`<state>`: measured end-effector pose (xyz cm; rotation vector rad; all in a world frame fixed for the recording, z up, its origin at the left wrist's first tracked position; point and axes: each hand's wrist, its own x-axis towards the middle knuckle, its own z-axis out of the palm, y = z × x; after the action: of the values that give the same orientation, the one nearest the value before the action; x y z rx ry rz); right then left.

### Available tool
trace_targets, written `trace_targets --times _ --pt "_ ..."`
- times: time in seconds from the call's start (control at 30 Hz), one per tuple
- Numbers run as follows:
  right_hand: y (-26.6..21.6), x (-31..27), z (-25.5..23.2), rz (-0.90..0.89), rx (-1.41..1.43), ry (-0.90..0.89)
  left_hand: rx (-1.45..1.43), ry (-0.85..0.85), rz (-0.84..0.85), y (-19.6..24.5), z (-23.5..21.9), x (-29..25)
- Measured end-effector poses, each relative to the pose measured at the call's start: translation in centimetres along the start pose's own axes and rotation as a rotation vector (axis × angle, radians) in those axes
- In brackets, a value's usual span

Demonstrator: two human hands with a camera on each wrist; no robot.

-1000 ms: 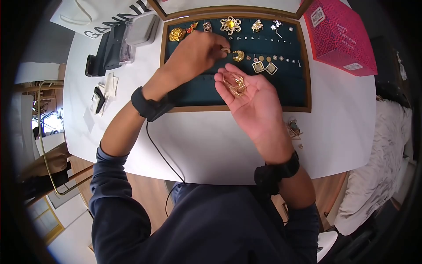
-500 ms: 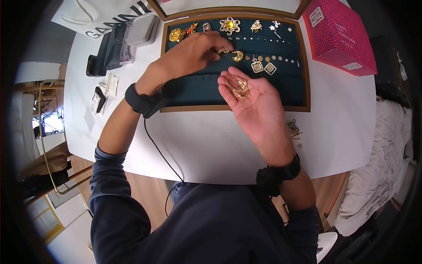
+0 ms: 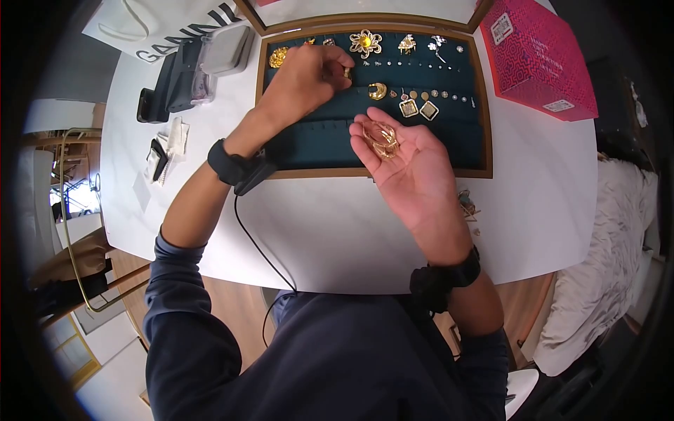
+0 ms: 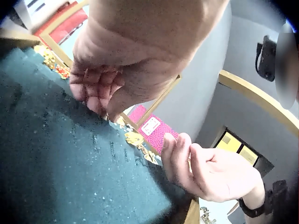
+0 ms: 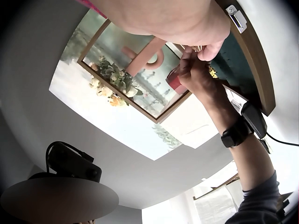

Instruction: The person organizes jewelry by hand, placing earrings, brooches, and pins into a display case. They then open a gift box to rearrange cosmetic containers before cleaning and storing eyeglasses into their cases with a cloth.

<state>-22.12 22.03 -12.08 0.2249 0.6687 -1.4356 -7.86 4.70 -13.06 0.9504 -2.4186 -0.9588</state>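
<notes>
A white table (image 3: 337, 231) with a curved edge stands over a wood-toned floor (image 3: 239, 312). Left of the table rise a gold-coloured metal rail (image 3: 67, 217) and a bright, glaring patch of light (image 3: 81, 196); lower left, yellow-framed panes (image 3: 74, 351). Right of it lies rumpled pale fabric (image 3: 597, 259). A grey wall (image 3: 63, 67) shows beyond its far left side.

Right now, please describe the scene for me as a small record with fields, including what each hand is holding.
left hand: pinches a small gold piece above the case
right hand: palm up, gold jewellery lying in it
case: wooden frame, dark green lining, lid open
in case: flower brooch in the far row; two square pendants nearer
right of case: pink box
left of case: grey box, paper bag
surface: white table
</notes>
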Motion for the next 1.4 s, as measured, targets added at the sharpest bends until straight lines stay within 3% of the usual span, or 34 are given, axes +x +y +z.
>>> trace_targets --times 0.07,0.17,0.27,0.37,0.47,0.57,0.67,0.8,0.83,0.93,0.97,1.07,1.1,1.2,1.23,1.33,1.4 --pt "0.1 -0.1 0.1 -0.002 -0.009 0.004 -0.038 -0.013 -0.009 -0.2 0.2 0.0" --pt "0.0 -0.1 0.0 0.006 -0.016 -0.008 -0.081 -0.164 0.047 -0.1 -0.1 0.2" --pt "0.0 -0.1 0.0 0.01 -0.013 -0.018 -0.069 -0.112 0.138 -0.8 0.1 0.3" --pt "0.0 -0.2 0.1 0.008 -0.018 -0.023 -0.116 0.14 0.224 -0.9 0.7 0.6" --pt "-0.1 0.0 -0.2 0.003 -0.012 -0.018 -0.191 0.244 0.25 0.5 0.8 0.7" --pt "-0.2 0.2 -0.4 -0.027 -0.001 -0.014 -0.293 -0.01 0.096 4.7 -0.7 -1.3" --pt "-0.2 0.4 -0.9 -0.052 0.114 0.006 -0.229 -0.164 0.136 8.2 -1.3 -3.0" --pt "-0.5 -0.6 -0.2 -0.071 0.074 0.073 0.078 -0.03 0.223 5.0 -0.6 -0.2" --pt "-0.6 -0.9 -0.3 -0.065 0.077 0.071 0.133 -0.016 0.357 3.3 0.2 0.5" --pt "-1.0 -1.7 -0.5 -0.061 0.101 0.041 0.292 -0.042 0.452 2.3 2.1 0.3" --pt "-1.1 -1.9 -0.5 -0.059 0.113 0.028 0.255 -0.108 0.374 2.6 2.2 0.7" --pt "-1.4 -2.0 -0.8 -0.082 0.113 0.018 0.091 0.001 0.27 1.6 2.4 1.5" --pt "-1.4 -2.0 -0.7 -0.078 0.114 0.023 0.096 0.089 0.332 1.0 2.3 2.0" --pt "-1.7 -1.9 -1.0 -0.077 0.138 0.03 -0.051 0.129 0.284 5.5 1.3 0.9" --pt "-1.6 -1.6 -1.3 -0.079 0.155 0.026 -0.186 0.0 0.262 6.7 1.2 0.1" --pt "-1.7 -1.6 -1.6 -0.117 0.213 0.031 -0.209 -0.037 0.346 8.4 1.4 -0.5" --pt "-1.8 -1.8 -1.6 -0.134 0.223 0.052 0.002 -0.093 0.336 6.1 1.3 1.0"
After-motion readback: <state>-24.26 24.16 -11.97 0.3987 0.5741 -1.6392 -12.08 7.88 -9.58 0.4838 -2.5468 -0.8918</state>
